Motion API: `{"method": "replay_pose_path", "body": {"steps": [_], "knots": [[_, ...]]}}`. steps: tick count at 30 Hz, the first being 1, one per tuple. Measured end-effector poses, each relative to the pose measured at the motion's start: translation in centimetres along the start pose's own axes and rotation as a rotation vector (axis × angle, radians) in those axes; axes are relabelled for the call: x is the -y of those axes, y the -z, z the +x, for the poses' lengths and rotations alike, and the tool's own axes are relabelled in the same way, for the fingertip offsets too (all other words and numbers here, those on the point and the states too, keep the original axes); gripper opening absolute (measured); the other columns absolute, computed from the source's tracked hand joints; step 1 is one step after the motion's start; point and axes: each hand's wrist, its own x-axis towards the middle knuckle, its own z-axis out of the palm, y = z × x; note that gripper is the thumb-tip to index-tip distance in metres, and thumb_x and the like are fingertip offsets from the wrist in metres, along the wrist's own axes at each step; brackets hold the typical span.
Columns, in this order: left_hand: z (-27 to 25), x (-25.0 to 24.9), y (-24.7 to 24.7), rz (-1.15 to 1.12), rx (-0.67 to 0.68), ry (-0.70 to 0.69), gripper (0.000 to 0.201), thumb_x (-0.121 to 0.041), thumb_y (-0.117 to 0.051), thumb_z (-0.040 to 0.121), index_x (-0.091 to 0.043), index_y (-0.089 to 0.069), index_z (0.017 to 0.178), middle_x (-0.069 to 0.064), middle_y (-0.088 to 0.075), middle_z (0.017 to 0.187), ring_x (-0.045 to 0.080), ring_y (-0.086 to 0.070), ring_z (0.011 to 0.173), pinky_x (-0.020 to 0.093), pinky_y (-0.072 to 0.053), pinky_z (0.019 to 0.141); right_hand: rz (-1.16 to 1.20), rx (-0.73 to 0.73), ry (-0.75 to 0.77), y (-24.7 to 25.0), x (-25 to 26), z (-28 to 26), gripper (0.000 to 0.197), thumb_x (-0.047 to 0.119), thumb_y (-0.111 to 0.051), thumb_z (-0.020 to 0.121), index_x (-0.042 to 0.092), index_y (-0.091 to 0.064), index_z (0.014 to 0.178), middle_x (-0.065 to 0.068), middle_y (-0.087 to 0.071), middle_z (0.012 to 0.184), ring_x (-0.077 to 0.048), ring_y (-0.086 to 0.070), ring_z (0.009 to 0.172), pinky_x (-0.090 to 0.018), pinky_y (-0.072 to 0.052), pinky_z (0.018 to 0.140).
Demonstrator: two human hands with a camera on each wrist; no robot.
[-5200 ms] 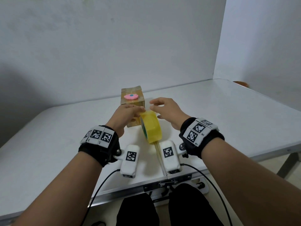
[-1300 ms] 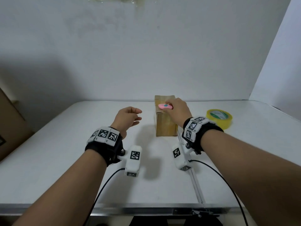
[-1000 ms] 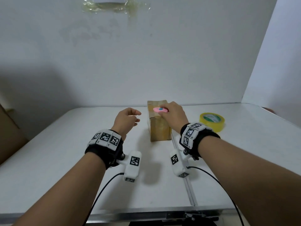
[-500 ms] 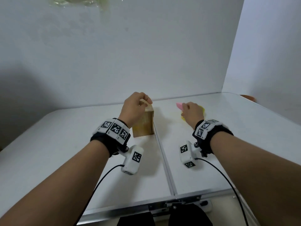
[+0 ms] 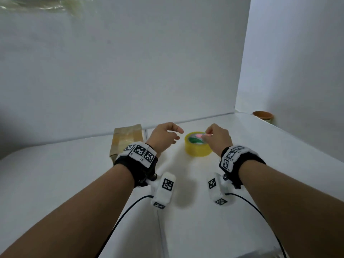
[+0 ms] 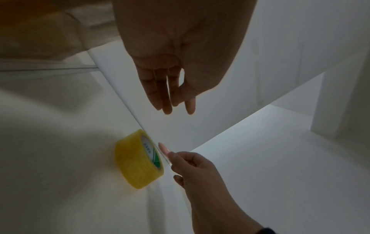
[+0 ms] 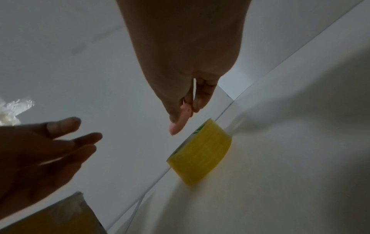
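A yellow tape roll (image 5: 197, 147) lies flat on the white table (image 5: 74, 174), also seen in the wrist views as the tape roll (image 6: 138, 159) and tape roll (image 7: 200, 152). My right hand (image 5: 216, 139) pinches a small flat pink piece (image 5: 200, 135) just above the roll's hole; the pink piece (image 7: 179, 120) shows between thumb and fingers, as does the pink piece (image 6: 164, 148). My left hand (image 5: 163, 136) hovers left of the roll with relaxed fingers (image 6: 166, 95), holding nothing. A taped cardboard box (image 5: 127, 140) stands behind my left wrist.
White walls close the table at the back and right. A brown-rimmed bowl (image 5: 263, 116) sits at the far right corner. A seam (image 5: 160, 220) runs down the table's middle. Crumpled clear tape (image 5: 37, 4) sticks to the back wall high up.
My right hand took the pink piece off the box top and carried it right, over the tape roll. My left hand let go of the box and moved right toward the roll.
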Motion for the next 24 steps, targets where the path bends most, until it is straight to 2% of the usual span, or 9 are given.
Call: {"method": "replay_pose_path", "body": {"steps": [2,4,9,12,14,17,21,24], "knots": [[1.1,0.0,-0.3,-0.005,0.017,0.019,0.034,0.006,-0.044,0.087,-0.019,-0.064,0.075,0.003,-0.064,0.097,0.018,-0.062,0.086,0.026,-0.051,0.076,-0.145,0.107,0.010,-0.6,-0.1,1.2,0.040,0.040,-0.071,0.078,0.008,-0.062,0.100,-0.010,-0.065,0.099,-0.028,-0.062,0.095,-0.033,-0.045,0.072],[2.1,-0.1,-0.5,-0.011,0.028,0.030,0.034,0.007,-0.044,0.088,-0.018,-0.063,0.076,0.004,-0.063,0.097,0.019,-0.062,0.086,0.026,-0.051,0.075,-0.327,0.181,0.032,-1.5,0.0,2.4,0.041,0.042,-0.070,0.078,0.009,-0.063,0.102,-0.012,-0.069,0.102,-0.030,-0.061,0.104,-0.036,-0.049,0.076],[3.1,0.0,-0.9,-0.004,0.055,0.053,0.032,0.007,-0.043,0.087,-0.017,-0.063,0.078,0.004,-0.062,0.098,0.018,-0.061,0.086,0.025,-0.051,0.076,-0.516,0.188,0.037,-3.1,0.3,3.7,0.040,0.043,-0.064,0.083,0.013,-0.063,0.109,-0.013,-0.068,0.111,-0.032,-0.053,0.115,-0.040,-0.049,0.089],[3.3,0.3,-1.1,-0.002,0.059,0.070,0.032,0.007,-0.042,0.087,-0.017,-0.063,0.079,0.003,-0.062,0.099,0.018,-0.061,0.087,0.027,-0.052,0.079,-0.547,0.197,0.039,-3.6,0.4,4.0,0.037,0.040,-0.063,0.084,0.013,-0.064,0.110,-0.012,-0.068,0.114,-0.032,-0.054,0.116,-0.039,-0.047,0.091],[3.4,0.6,-1.2,-0.005,0.060,0.083,0.033,0.008,-0.042,0.087,-0.017,-0.062,0.078,0.003,-0.062,0.099,0.018,-0.061,0.087,0.026,-0.052,0.077,-0.558,0.206,0.038,-3.8,0.4,4.3,0.034,0.036,-0.063,0.084,0.014,-0.065,0.110,-0.010,-0.068,0.115,-0.031,-0.057,0.115,-0.037,-0.045,0.090],[3.3,0.9,-1.3,-0.010,0.051,0.097,0.033,0.008,-0.042,0.088,-0.017,-0.061,0.079,0.000,-0.062,0.093,0.017,-0.061,0.084,0.024,-0.052,0.074,-0.549,0.224,0.025,-3.8,0.6,4.0,0.027,0.029,-0.055,0.087,0.016,-0.071,0.104,-0.007,-0.070,0.111,-0.028,-0.062,0.106,-0.033,-0.042,0.083],[3.1,1.3,-1.6,-0.021,0.052,0.110,0.027,0.005,-0.045,0.089,-0.016,-0.060,0.082,-0.001,-0.060,0.087,0.017,-0.061,0.081,0.024,-0.051,0.072,-0.494,0.213,0.017,-3.7,0.6,3.6,0.028,0.023,-0.050,0.087,0.012,-0.073,0.099,-0.010,-0.072,0.104,-0.029,-0.062,0.089,-0.031,-0.040,0.073],[3.2,1.5,-1.7,-0.022,0.025,0.088,0.012,-0.005,-0.055,0.090,-0.015,-0.059,0.084,-0.001,-0.062,0.084,0.017,-0.063,0.078,0.026,-0.054,0.074,-0.452,0.156,0.026,-3.3,1.0,3.4,0.029,0.020,-0.048,0.088,0.012,-0.073,0.100,-0.011,-0.072,0.105,-0.031,-0.064,0.098,-0.034,-0.045,0.080]]}}
